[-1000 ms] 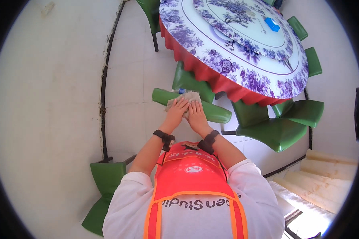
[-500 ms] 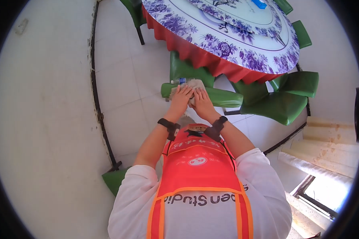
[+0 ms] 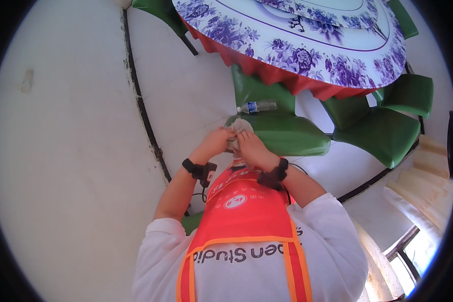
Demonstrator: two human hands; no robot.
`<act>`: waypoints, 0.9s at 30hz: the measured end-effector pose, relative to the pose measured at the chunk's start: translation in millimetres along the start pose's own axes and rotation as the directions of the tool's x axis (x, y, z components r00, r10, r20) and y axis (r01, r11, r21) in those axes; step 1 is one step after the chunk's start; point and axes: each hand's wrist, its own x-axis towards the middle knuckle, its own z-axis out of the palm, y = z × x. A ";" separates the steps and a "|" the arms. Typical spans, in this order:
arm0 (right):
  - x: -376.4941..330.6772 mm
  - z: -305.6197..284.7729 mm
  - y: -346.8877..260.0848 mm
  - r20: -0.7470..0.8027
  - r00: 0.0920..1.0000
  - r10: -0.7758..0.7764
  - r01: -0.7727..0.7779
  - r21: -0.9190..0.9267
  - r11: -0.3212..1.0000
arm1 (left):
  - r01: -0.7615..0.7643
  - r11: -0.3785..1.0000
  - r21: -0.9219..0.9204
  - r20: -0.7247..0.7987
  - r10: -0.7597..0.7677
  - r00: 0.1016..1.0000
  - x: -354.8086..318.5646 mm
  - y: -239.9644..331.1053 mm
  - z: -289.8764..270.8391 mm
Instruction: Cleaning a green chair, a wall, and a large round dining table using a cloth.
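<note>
A crumpled greyish cloth [image 3: 240, 126] is bunched between my two hands, at the near left edge of a green chair [image 3: 292, 135]. My left hand [image 3: 217, 142] is closed, its curled fingers gripping the cloth from the left. On the right side my right hand [image 3: 255, 149] also grips it, with fingers bent over the fabric and the fingertips partly hidden. Behind the hands, a clear plastic bottle [image 3: 262, 105] with a blue label lies on its side, near where seat and backrest meet.
Beyond the chair stands a round table [image 3: 307, 63] with a purple floral top and red skirt [image 3: 267, 78]. More green chairs [image 3: 382, 132] stand to the right, another [image 3: 161, 15] at far left. A wall [image 3: 65, 151] runs along the left; curtains [image 3: 412, 186] hang at right.
My hands went from lying fairly flat on the cloth over the seat to bunching it at the seat's near left edge. The view has shifted, showing more of the bottle and seat.
</note>
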 end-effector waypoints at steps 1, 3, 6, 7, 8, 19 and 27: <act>1.0 -5.4 1.3 0.046 0.999 0.028 -0.030 0.039 0.999 | 0.002 0.999 -0.039 0.065 0.001 0.998 5.6 0.7 -4.5; 8.2 -23.3 0.6 0.118 0.993 0.017 -0.029 0.097 0.995 | 0.022 0.999 -0.049 0.169 -0.013 0.986 17.3 -3.1 -9.7; 19.8 -56.1 -4.5 0.265 0.962 0.069 -0.124 0.197 0.972 | 0.027 0.996 -0.089 0.346 0.006 0.938 36.1 -7.4 -14.9; 23.2 -61.4 -3.9 0.338 0.933 0.119 -0.207 0.238 0.949 | 0.019 0.993 -0.113 0.413 0.030 0.910 42.3 -8.4 -16.1; 22.2 -52.7 1.9 0.335 0.933 0.129 -0.216 0.239 0.947 | 0.012 0.994 -0.113 0.420 0.037 0.907 48.8 -11.8 -14.7; 41.9 -41.4 -18.4 0.296 0.845 0.445 -0.521 0.273 0.808 | -0.082 0.960 -0.269 0.680 0.250 0.689 83.4 -49.7 -29.9; 140.0 -6.7 -84.7 0.191 0.682 0.706 -0.731 0.207 0.650 | -0.244 0.765 -0.596 0.420 0.556 0.718 61.8 -161.5 -67.1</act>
